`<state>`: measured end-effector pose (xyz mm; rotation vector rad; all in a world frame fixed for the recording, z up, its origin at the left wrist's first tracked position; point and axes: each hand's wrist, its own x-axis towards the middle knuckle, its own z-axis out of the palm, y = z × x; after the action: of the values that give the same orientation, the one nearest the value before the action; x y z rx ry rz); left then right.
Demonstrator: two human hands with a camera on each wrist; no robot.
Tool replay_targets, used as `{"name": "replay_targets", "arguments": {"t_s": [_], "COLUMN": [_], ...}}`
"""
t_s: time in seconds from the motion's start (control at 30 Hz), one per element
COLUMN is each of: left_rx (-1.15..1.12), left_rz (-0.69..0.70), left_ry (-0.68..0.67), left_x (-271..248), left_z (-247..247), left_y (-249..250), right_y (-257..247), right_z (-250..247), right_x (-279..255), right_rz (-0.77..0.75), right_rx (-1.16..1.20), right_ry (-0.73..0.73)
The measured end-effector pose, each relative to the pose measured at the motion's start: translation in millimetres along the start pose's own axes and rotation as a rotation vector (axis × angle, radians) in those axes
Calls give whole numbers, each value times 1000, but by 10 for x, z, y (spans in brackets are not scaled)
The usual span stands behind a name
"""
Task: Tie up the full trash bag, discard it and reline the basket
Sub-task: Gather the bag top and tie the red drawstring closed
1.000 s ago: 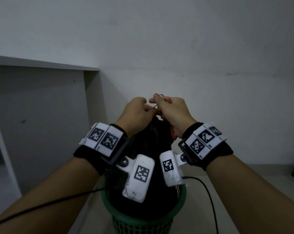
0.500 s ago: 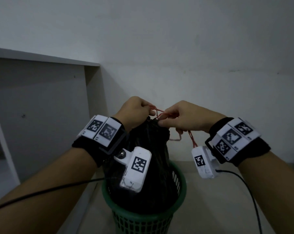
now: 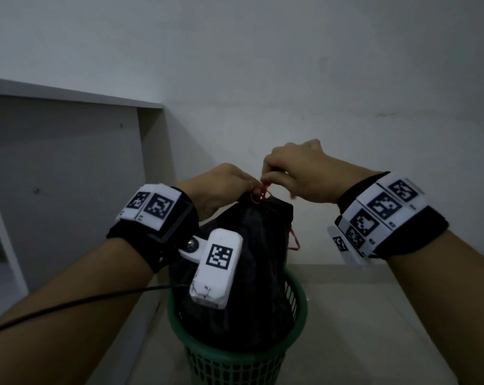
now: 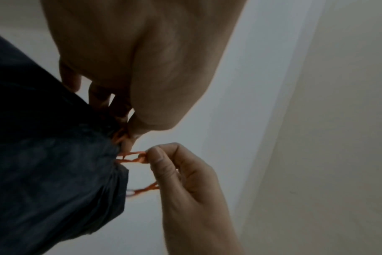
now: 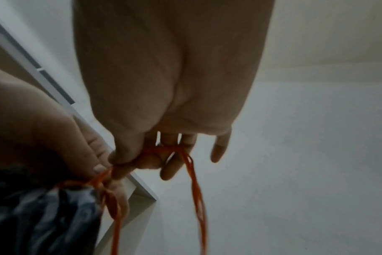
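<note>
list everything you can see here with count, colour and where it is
black plastic trash bag: 1, black, standing in the basket, neck gathered at the top
orange drawstring: 1, orange, at the bag's neck, a loop hanging on the bag's right side
green plastic mesh basket: 1, green, on the floor below the hands
white shelf unit: 1, white, left, against the wall
wrist cameras with marker bands: 2, white and black, one on each wrist
left hand: 1, grip on the drawstring at the neck
right hand: 1, pinching the drawstring

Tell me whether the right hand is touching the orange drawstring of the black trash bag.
Touching. The left wrist view shows the right hand pinching the orange drawstring between thumb and finger, just beside the gathered neck of the black trash bag.
</note>
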<state>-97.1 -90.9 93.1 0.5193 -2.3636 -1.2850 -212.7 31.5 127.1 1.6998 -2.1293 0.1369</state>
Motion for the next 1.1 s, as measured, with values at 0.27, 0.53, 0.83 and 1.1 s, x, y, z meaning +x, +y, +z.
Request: {"name": "replay_targets", "arguments": {"t_s": [0.27, 0.53, 0.83, 1.1], "left_rx": [-85, -165, -149, -41], "left_rz": [-84, 49, 73, 132], "left_ry": [-125, 67, -31, 24], "left_x": [-53, -19, -65, -16], "left_z": [-112, -128, -244, -305], "left_y": [56, -84, -147, -226], "right_y": [69, -170, -203, -213], "right_z": [226, 645, 671, 670], "right_x": [78, -96, -121, -122], "right_rz": [-67, 191, 314, 332], "right_rx": [378, 711, 1428, 1265], "right_ry": [296, 670, 222, 528]}}
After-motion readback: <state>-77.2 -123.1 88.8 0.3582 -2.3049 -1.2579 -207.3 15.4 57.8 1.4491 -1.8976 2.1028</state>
